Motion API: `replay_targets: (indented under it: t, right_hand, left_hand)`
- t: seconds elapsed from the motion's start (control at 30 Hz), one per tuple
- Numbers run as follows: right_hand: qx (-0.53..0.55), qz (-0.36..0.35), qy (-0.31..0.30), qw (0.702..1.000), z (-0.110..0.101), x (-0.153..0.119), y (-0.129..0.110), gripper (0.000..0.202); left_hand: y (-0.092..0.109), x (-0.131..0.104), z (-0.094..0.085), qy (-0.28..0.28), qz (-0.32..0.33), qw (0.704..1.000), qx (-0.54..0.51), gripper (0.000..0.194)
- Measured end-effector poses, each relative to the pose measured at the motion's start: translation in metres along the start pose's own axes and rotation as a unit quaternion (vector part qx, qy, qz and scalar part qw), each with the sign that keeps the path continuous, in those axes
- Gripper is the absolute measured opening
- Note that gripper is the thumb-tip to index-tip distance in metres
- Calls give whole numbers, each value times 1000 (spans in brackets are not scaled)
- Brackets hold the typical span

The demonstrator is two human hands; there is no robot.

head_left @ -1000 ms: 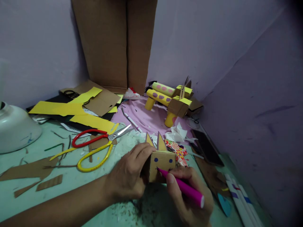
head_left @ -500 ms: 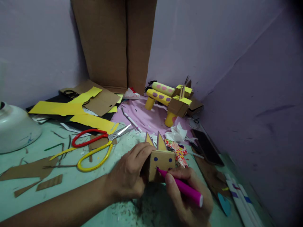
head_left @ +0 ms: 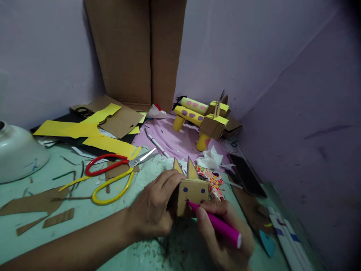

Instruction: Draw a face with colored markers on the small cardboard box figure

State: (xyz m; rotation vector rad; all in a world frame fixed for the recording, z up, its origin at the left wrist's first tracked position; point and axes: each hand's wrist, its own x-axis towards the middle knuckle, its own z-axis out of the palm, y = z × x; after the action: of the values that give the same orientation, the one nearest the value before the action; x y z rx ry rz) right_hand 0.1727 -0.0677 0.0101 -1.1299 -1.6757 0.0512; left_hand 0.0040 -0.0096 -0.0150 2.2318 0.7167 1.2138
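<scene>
A small cardboard box (head_left: pixel 194 189) with two blue dots and two pointed ears is held upright, with my left hand (head_left: pixel 158 205) closed around its left side. My right hand (head_left: pixel 225 229) grips a magenta marker (head_left: pixel 222 227), whose tip touches the front of the box below the left dot, at a small dark mark. Another mark shows near the right fingertips, partly covered by them. Scissors (head_left: pixel 129 164) with one red and one yellow handle lie open to the left of my left hand.
Two yellow cardboard animal figures (head_left: pixel 194 114) stand at the back on a pink cloth (head_left: pixel 169 131). Yellow paper (head_left: pixel 70 129) and cardboard scraps (head_left: pixel 34 201) lie left, beside a white rounded object (head_left: pixel 21 154). A phone (head_left: pixel 245 175) and white markers (head_left: pixel 287 235) are right.
</scene>
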Motion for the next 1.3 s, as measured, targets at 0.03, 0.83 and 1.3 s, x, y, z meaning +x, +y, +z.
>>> replay_targets:
  t: [0.03, 0.83, 1.3]
  right_hand:
    - [-1, -2, -1, 1000, 0, 0, 0, 10]
    - [44, 51, 32, 997, 6, -7, -4, 10]
    - [8, 61, 49, 997, 5, -7, -1, 9]
  left_hand:
    - [0, 0, 0, 0, 1, 1000, -1, 71]
    - [-1, 0, 1, 1, 3, 1000, -4, 70]
    - [0, 0, 0, 1, 2, 1000, 1, 67]
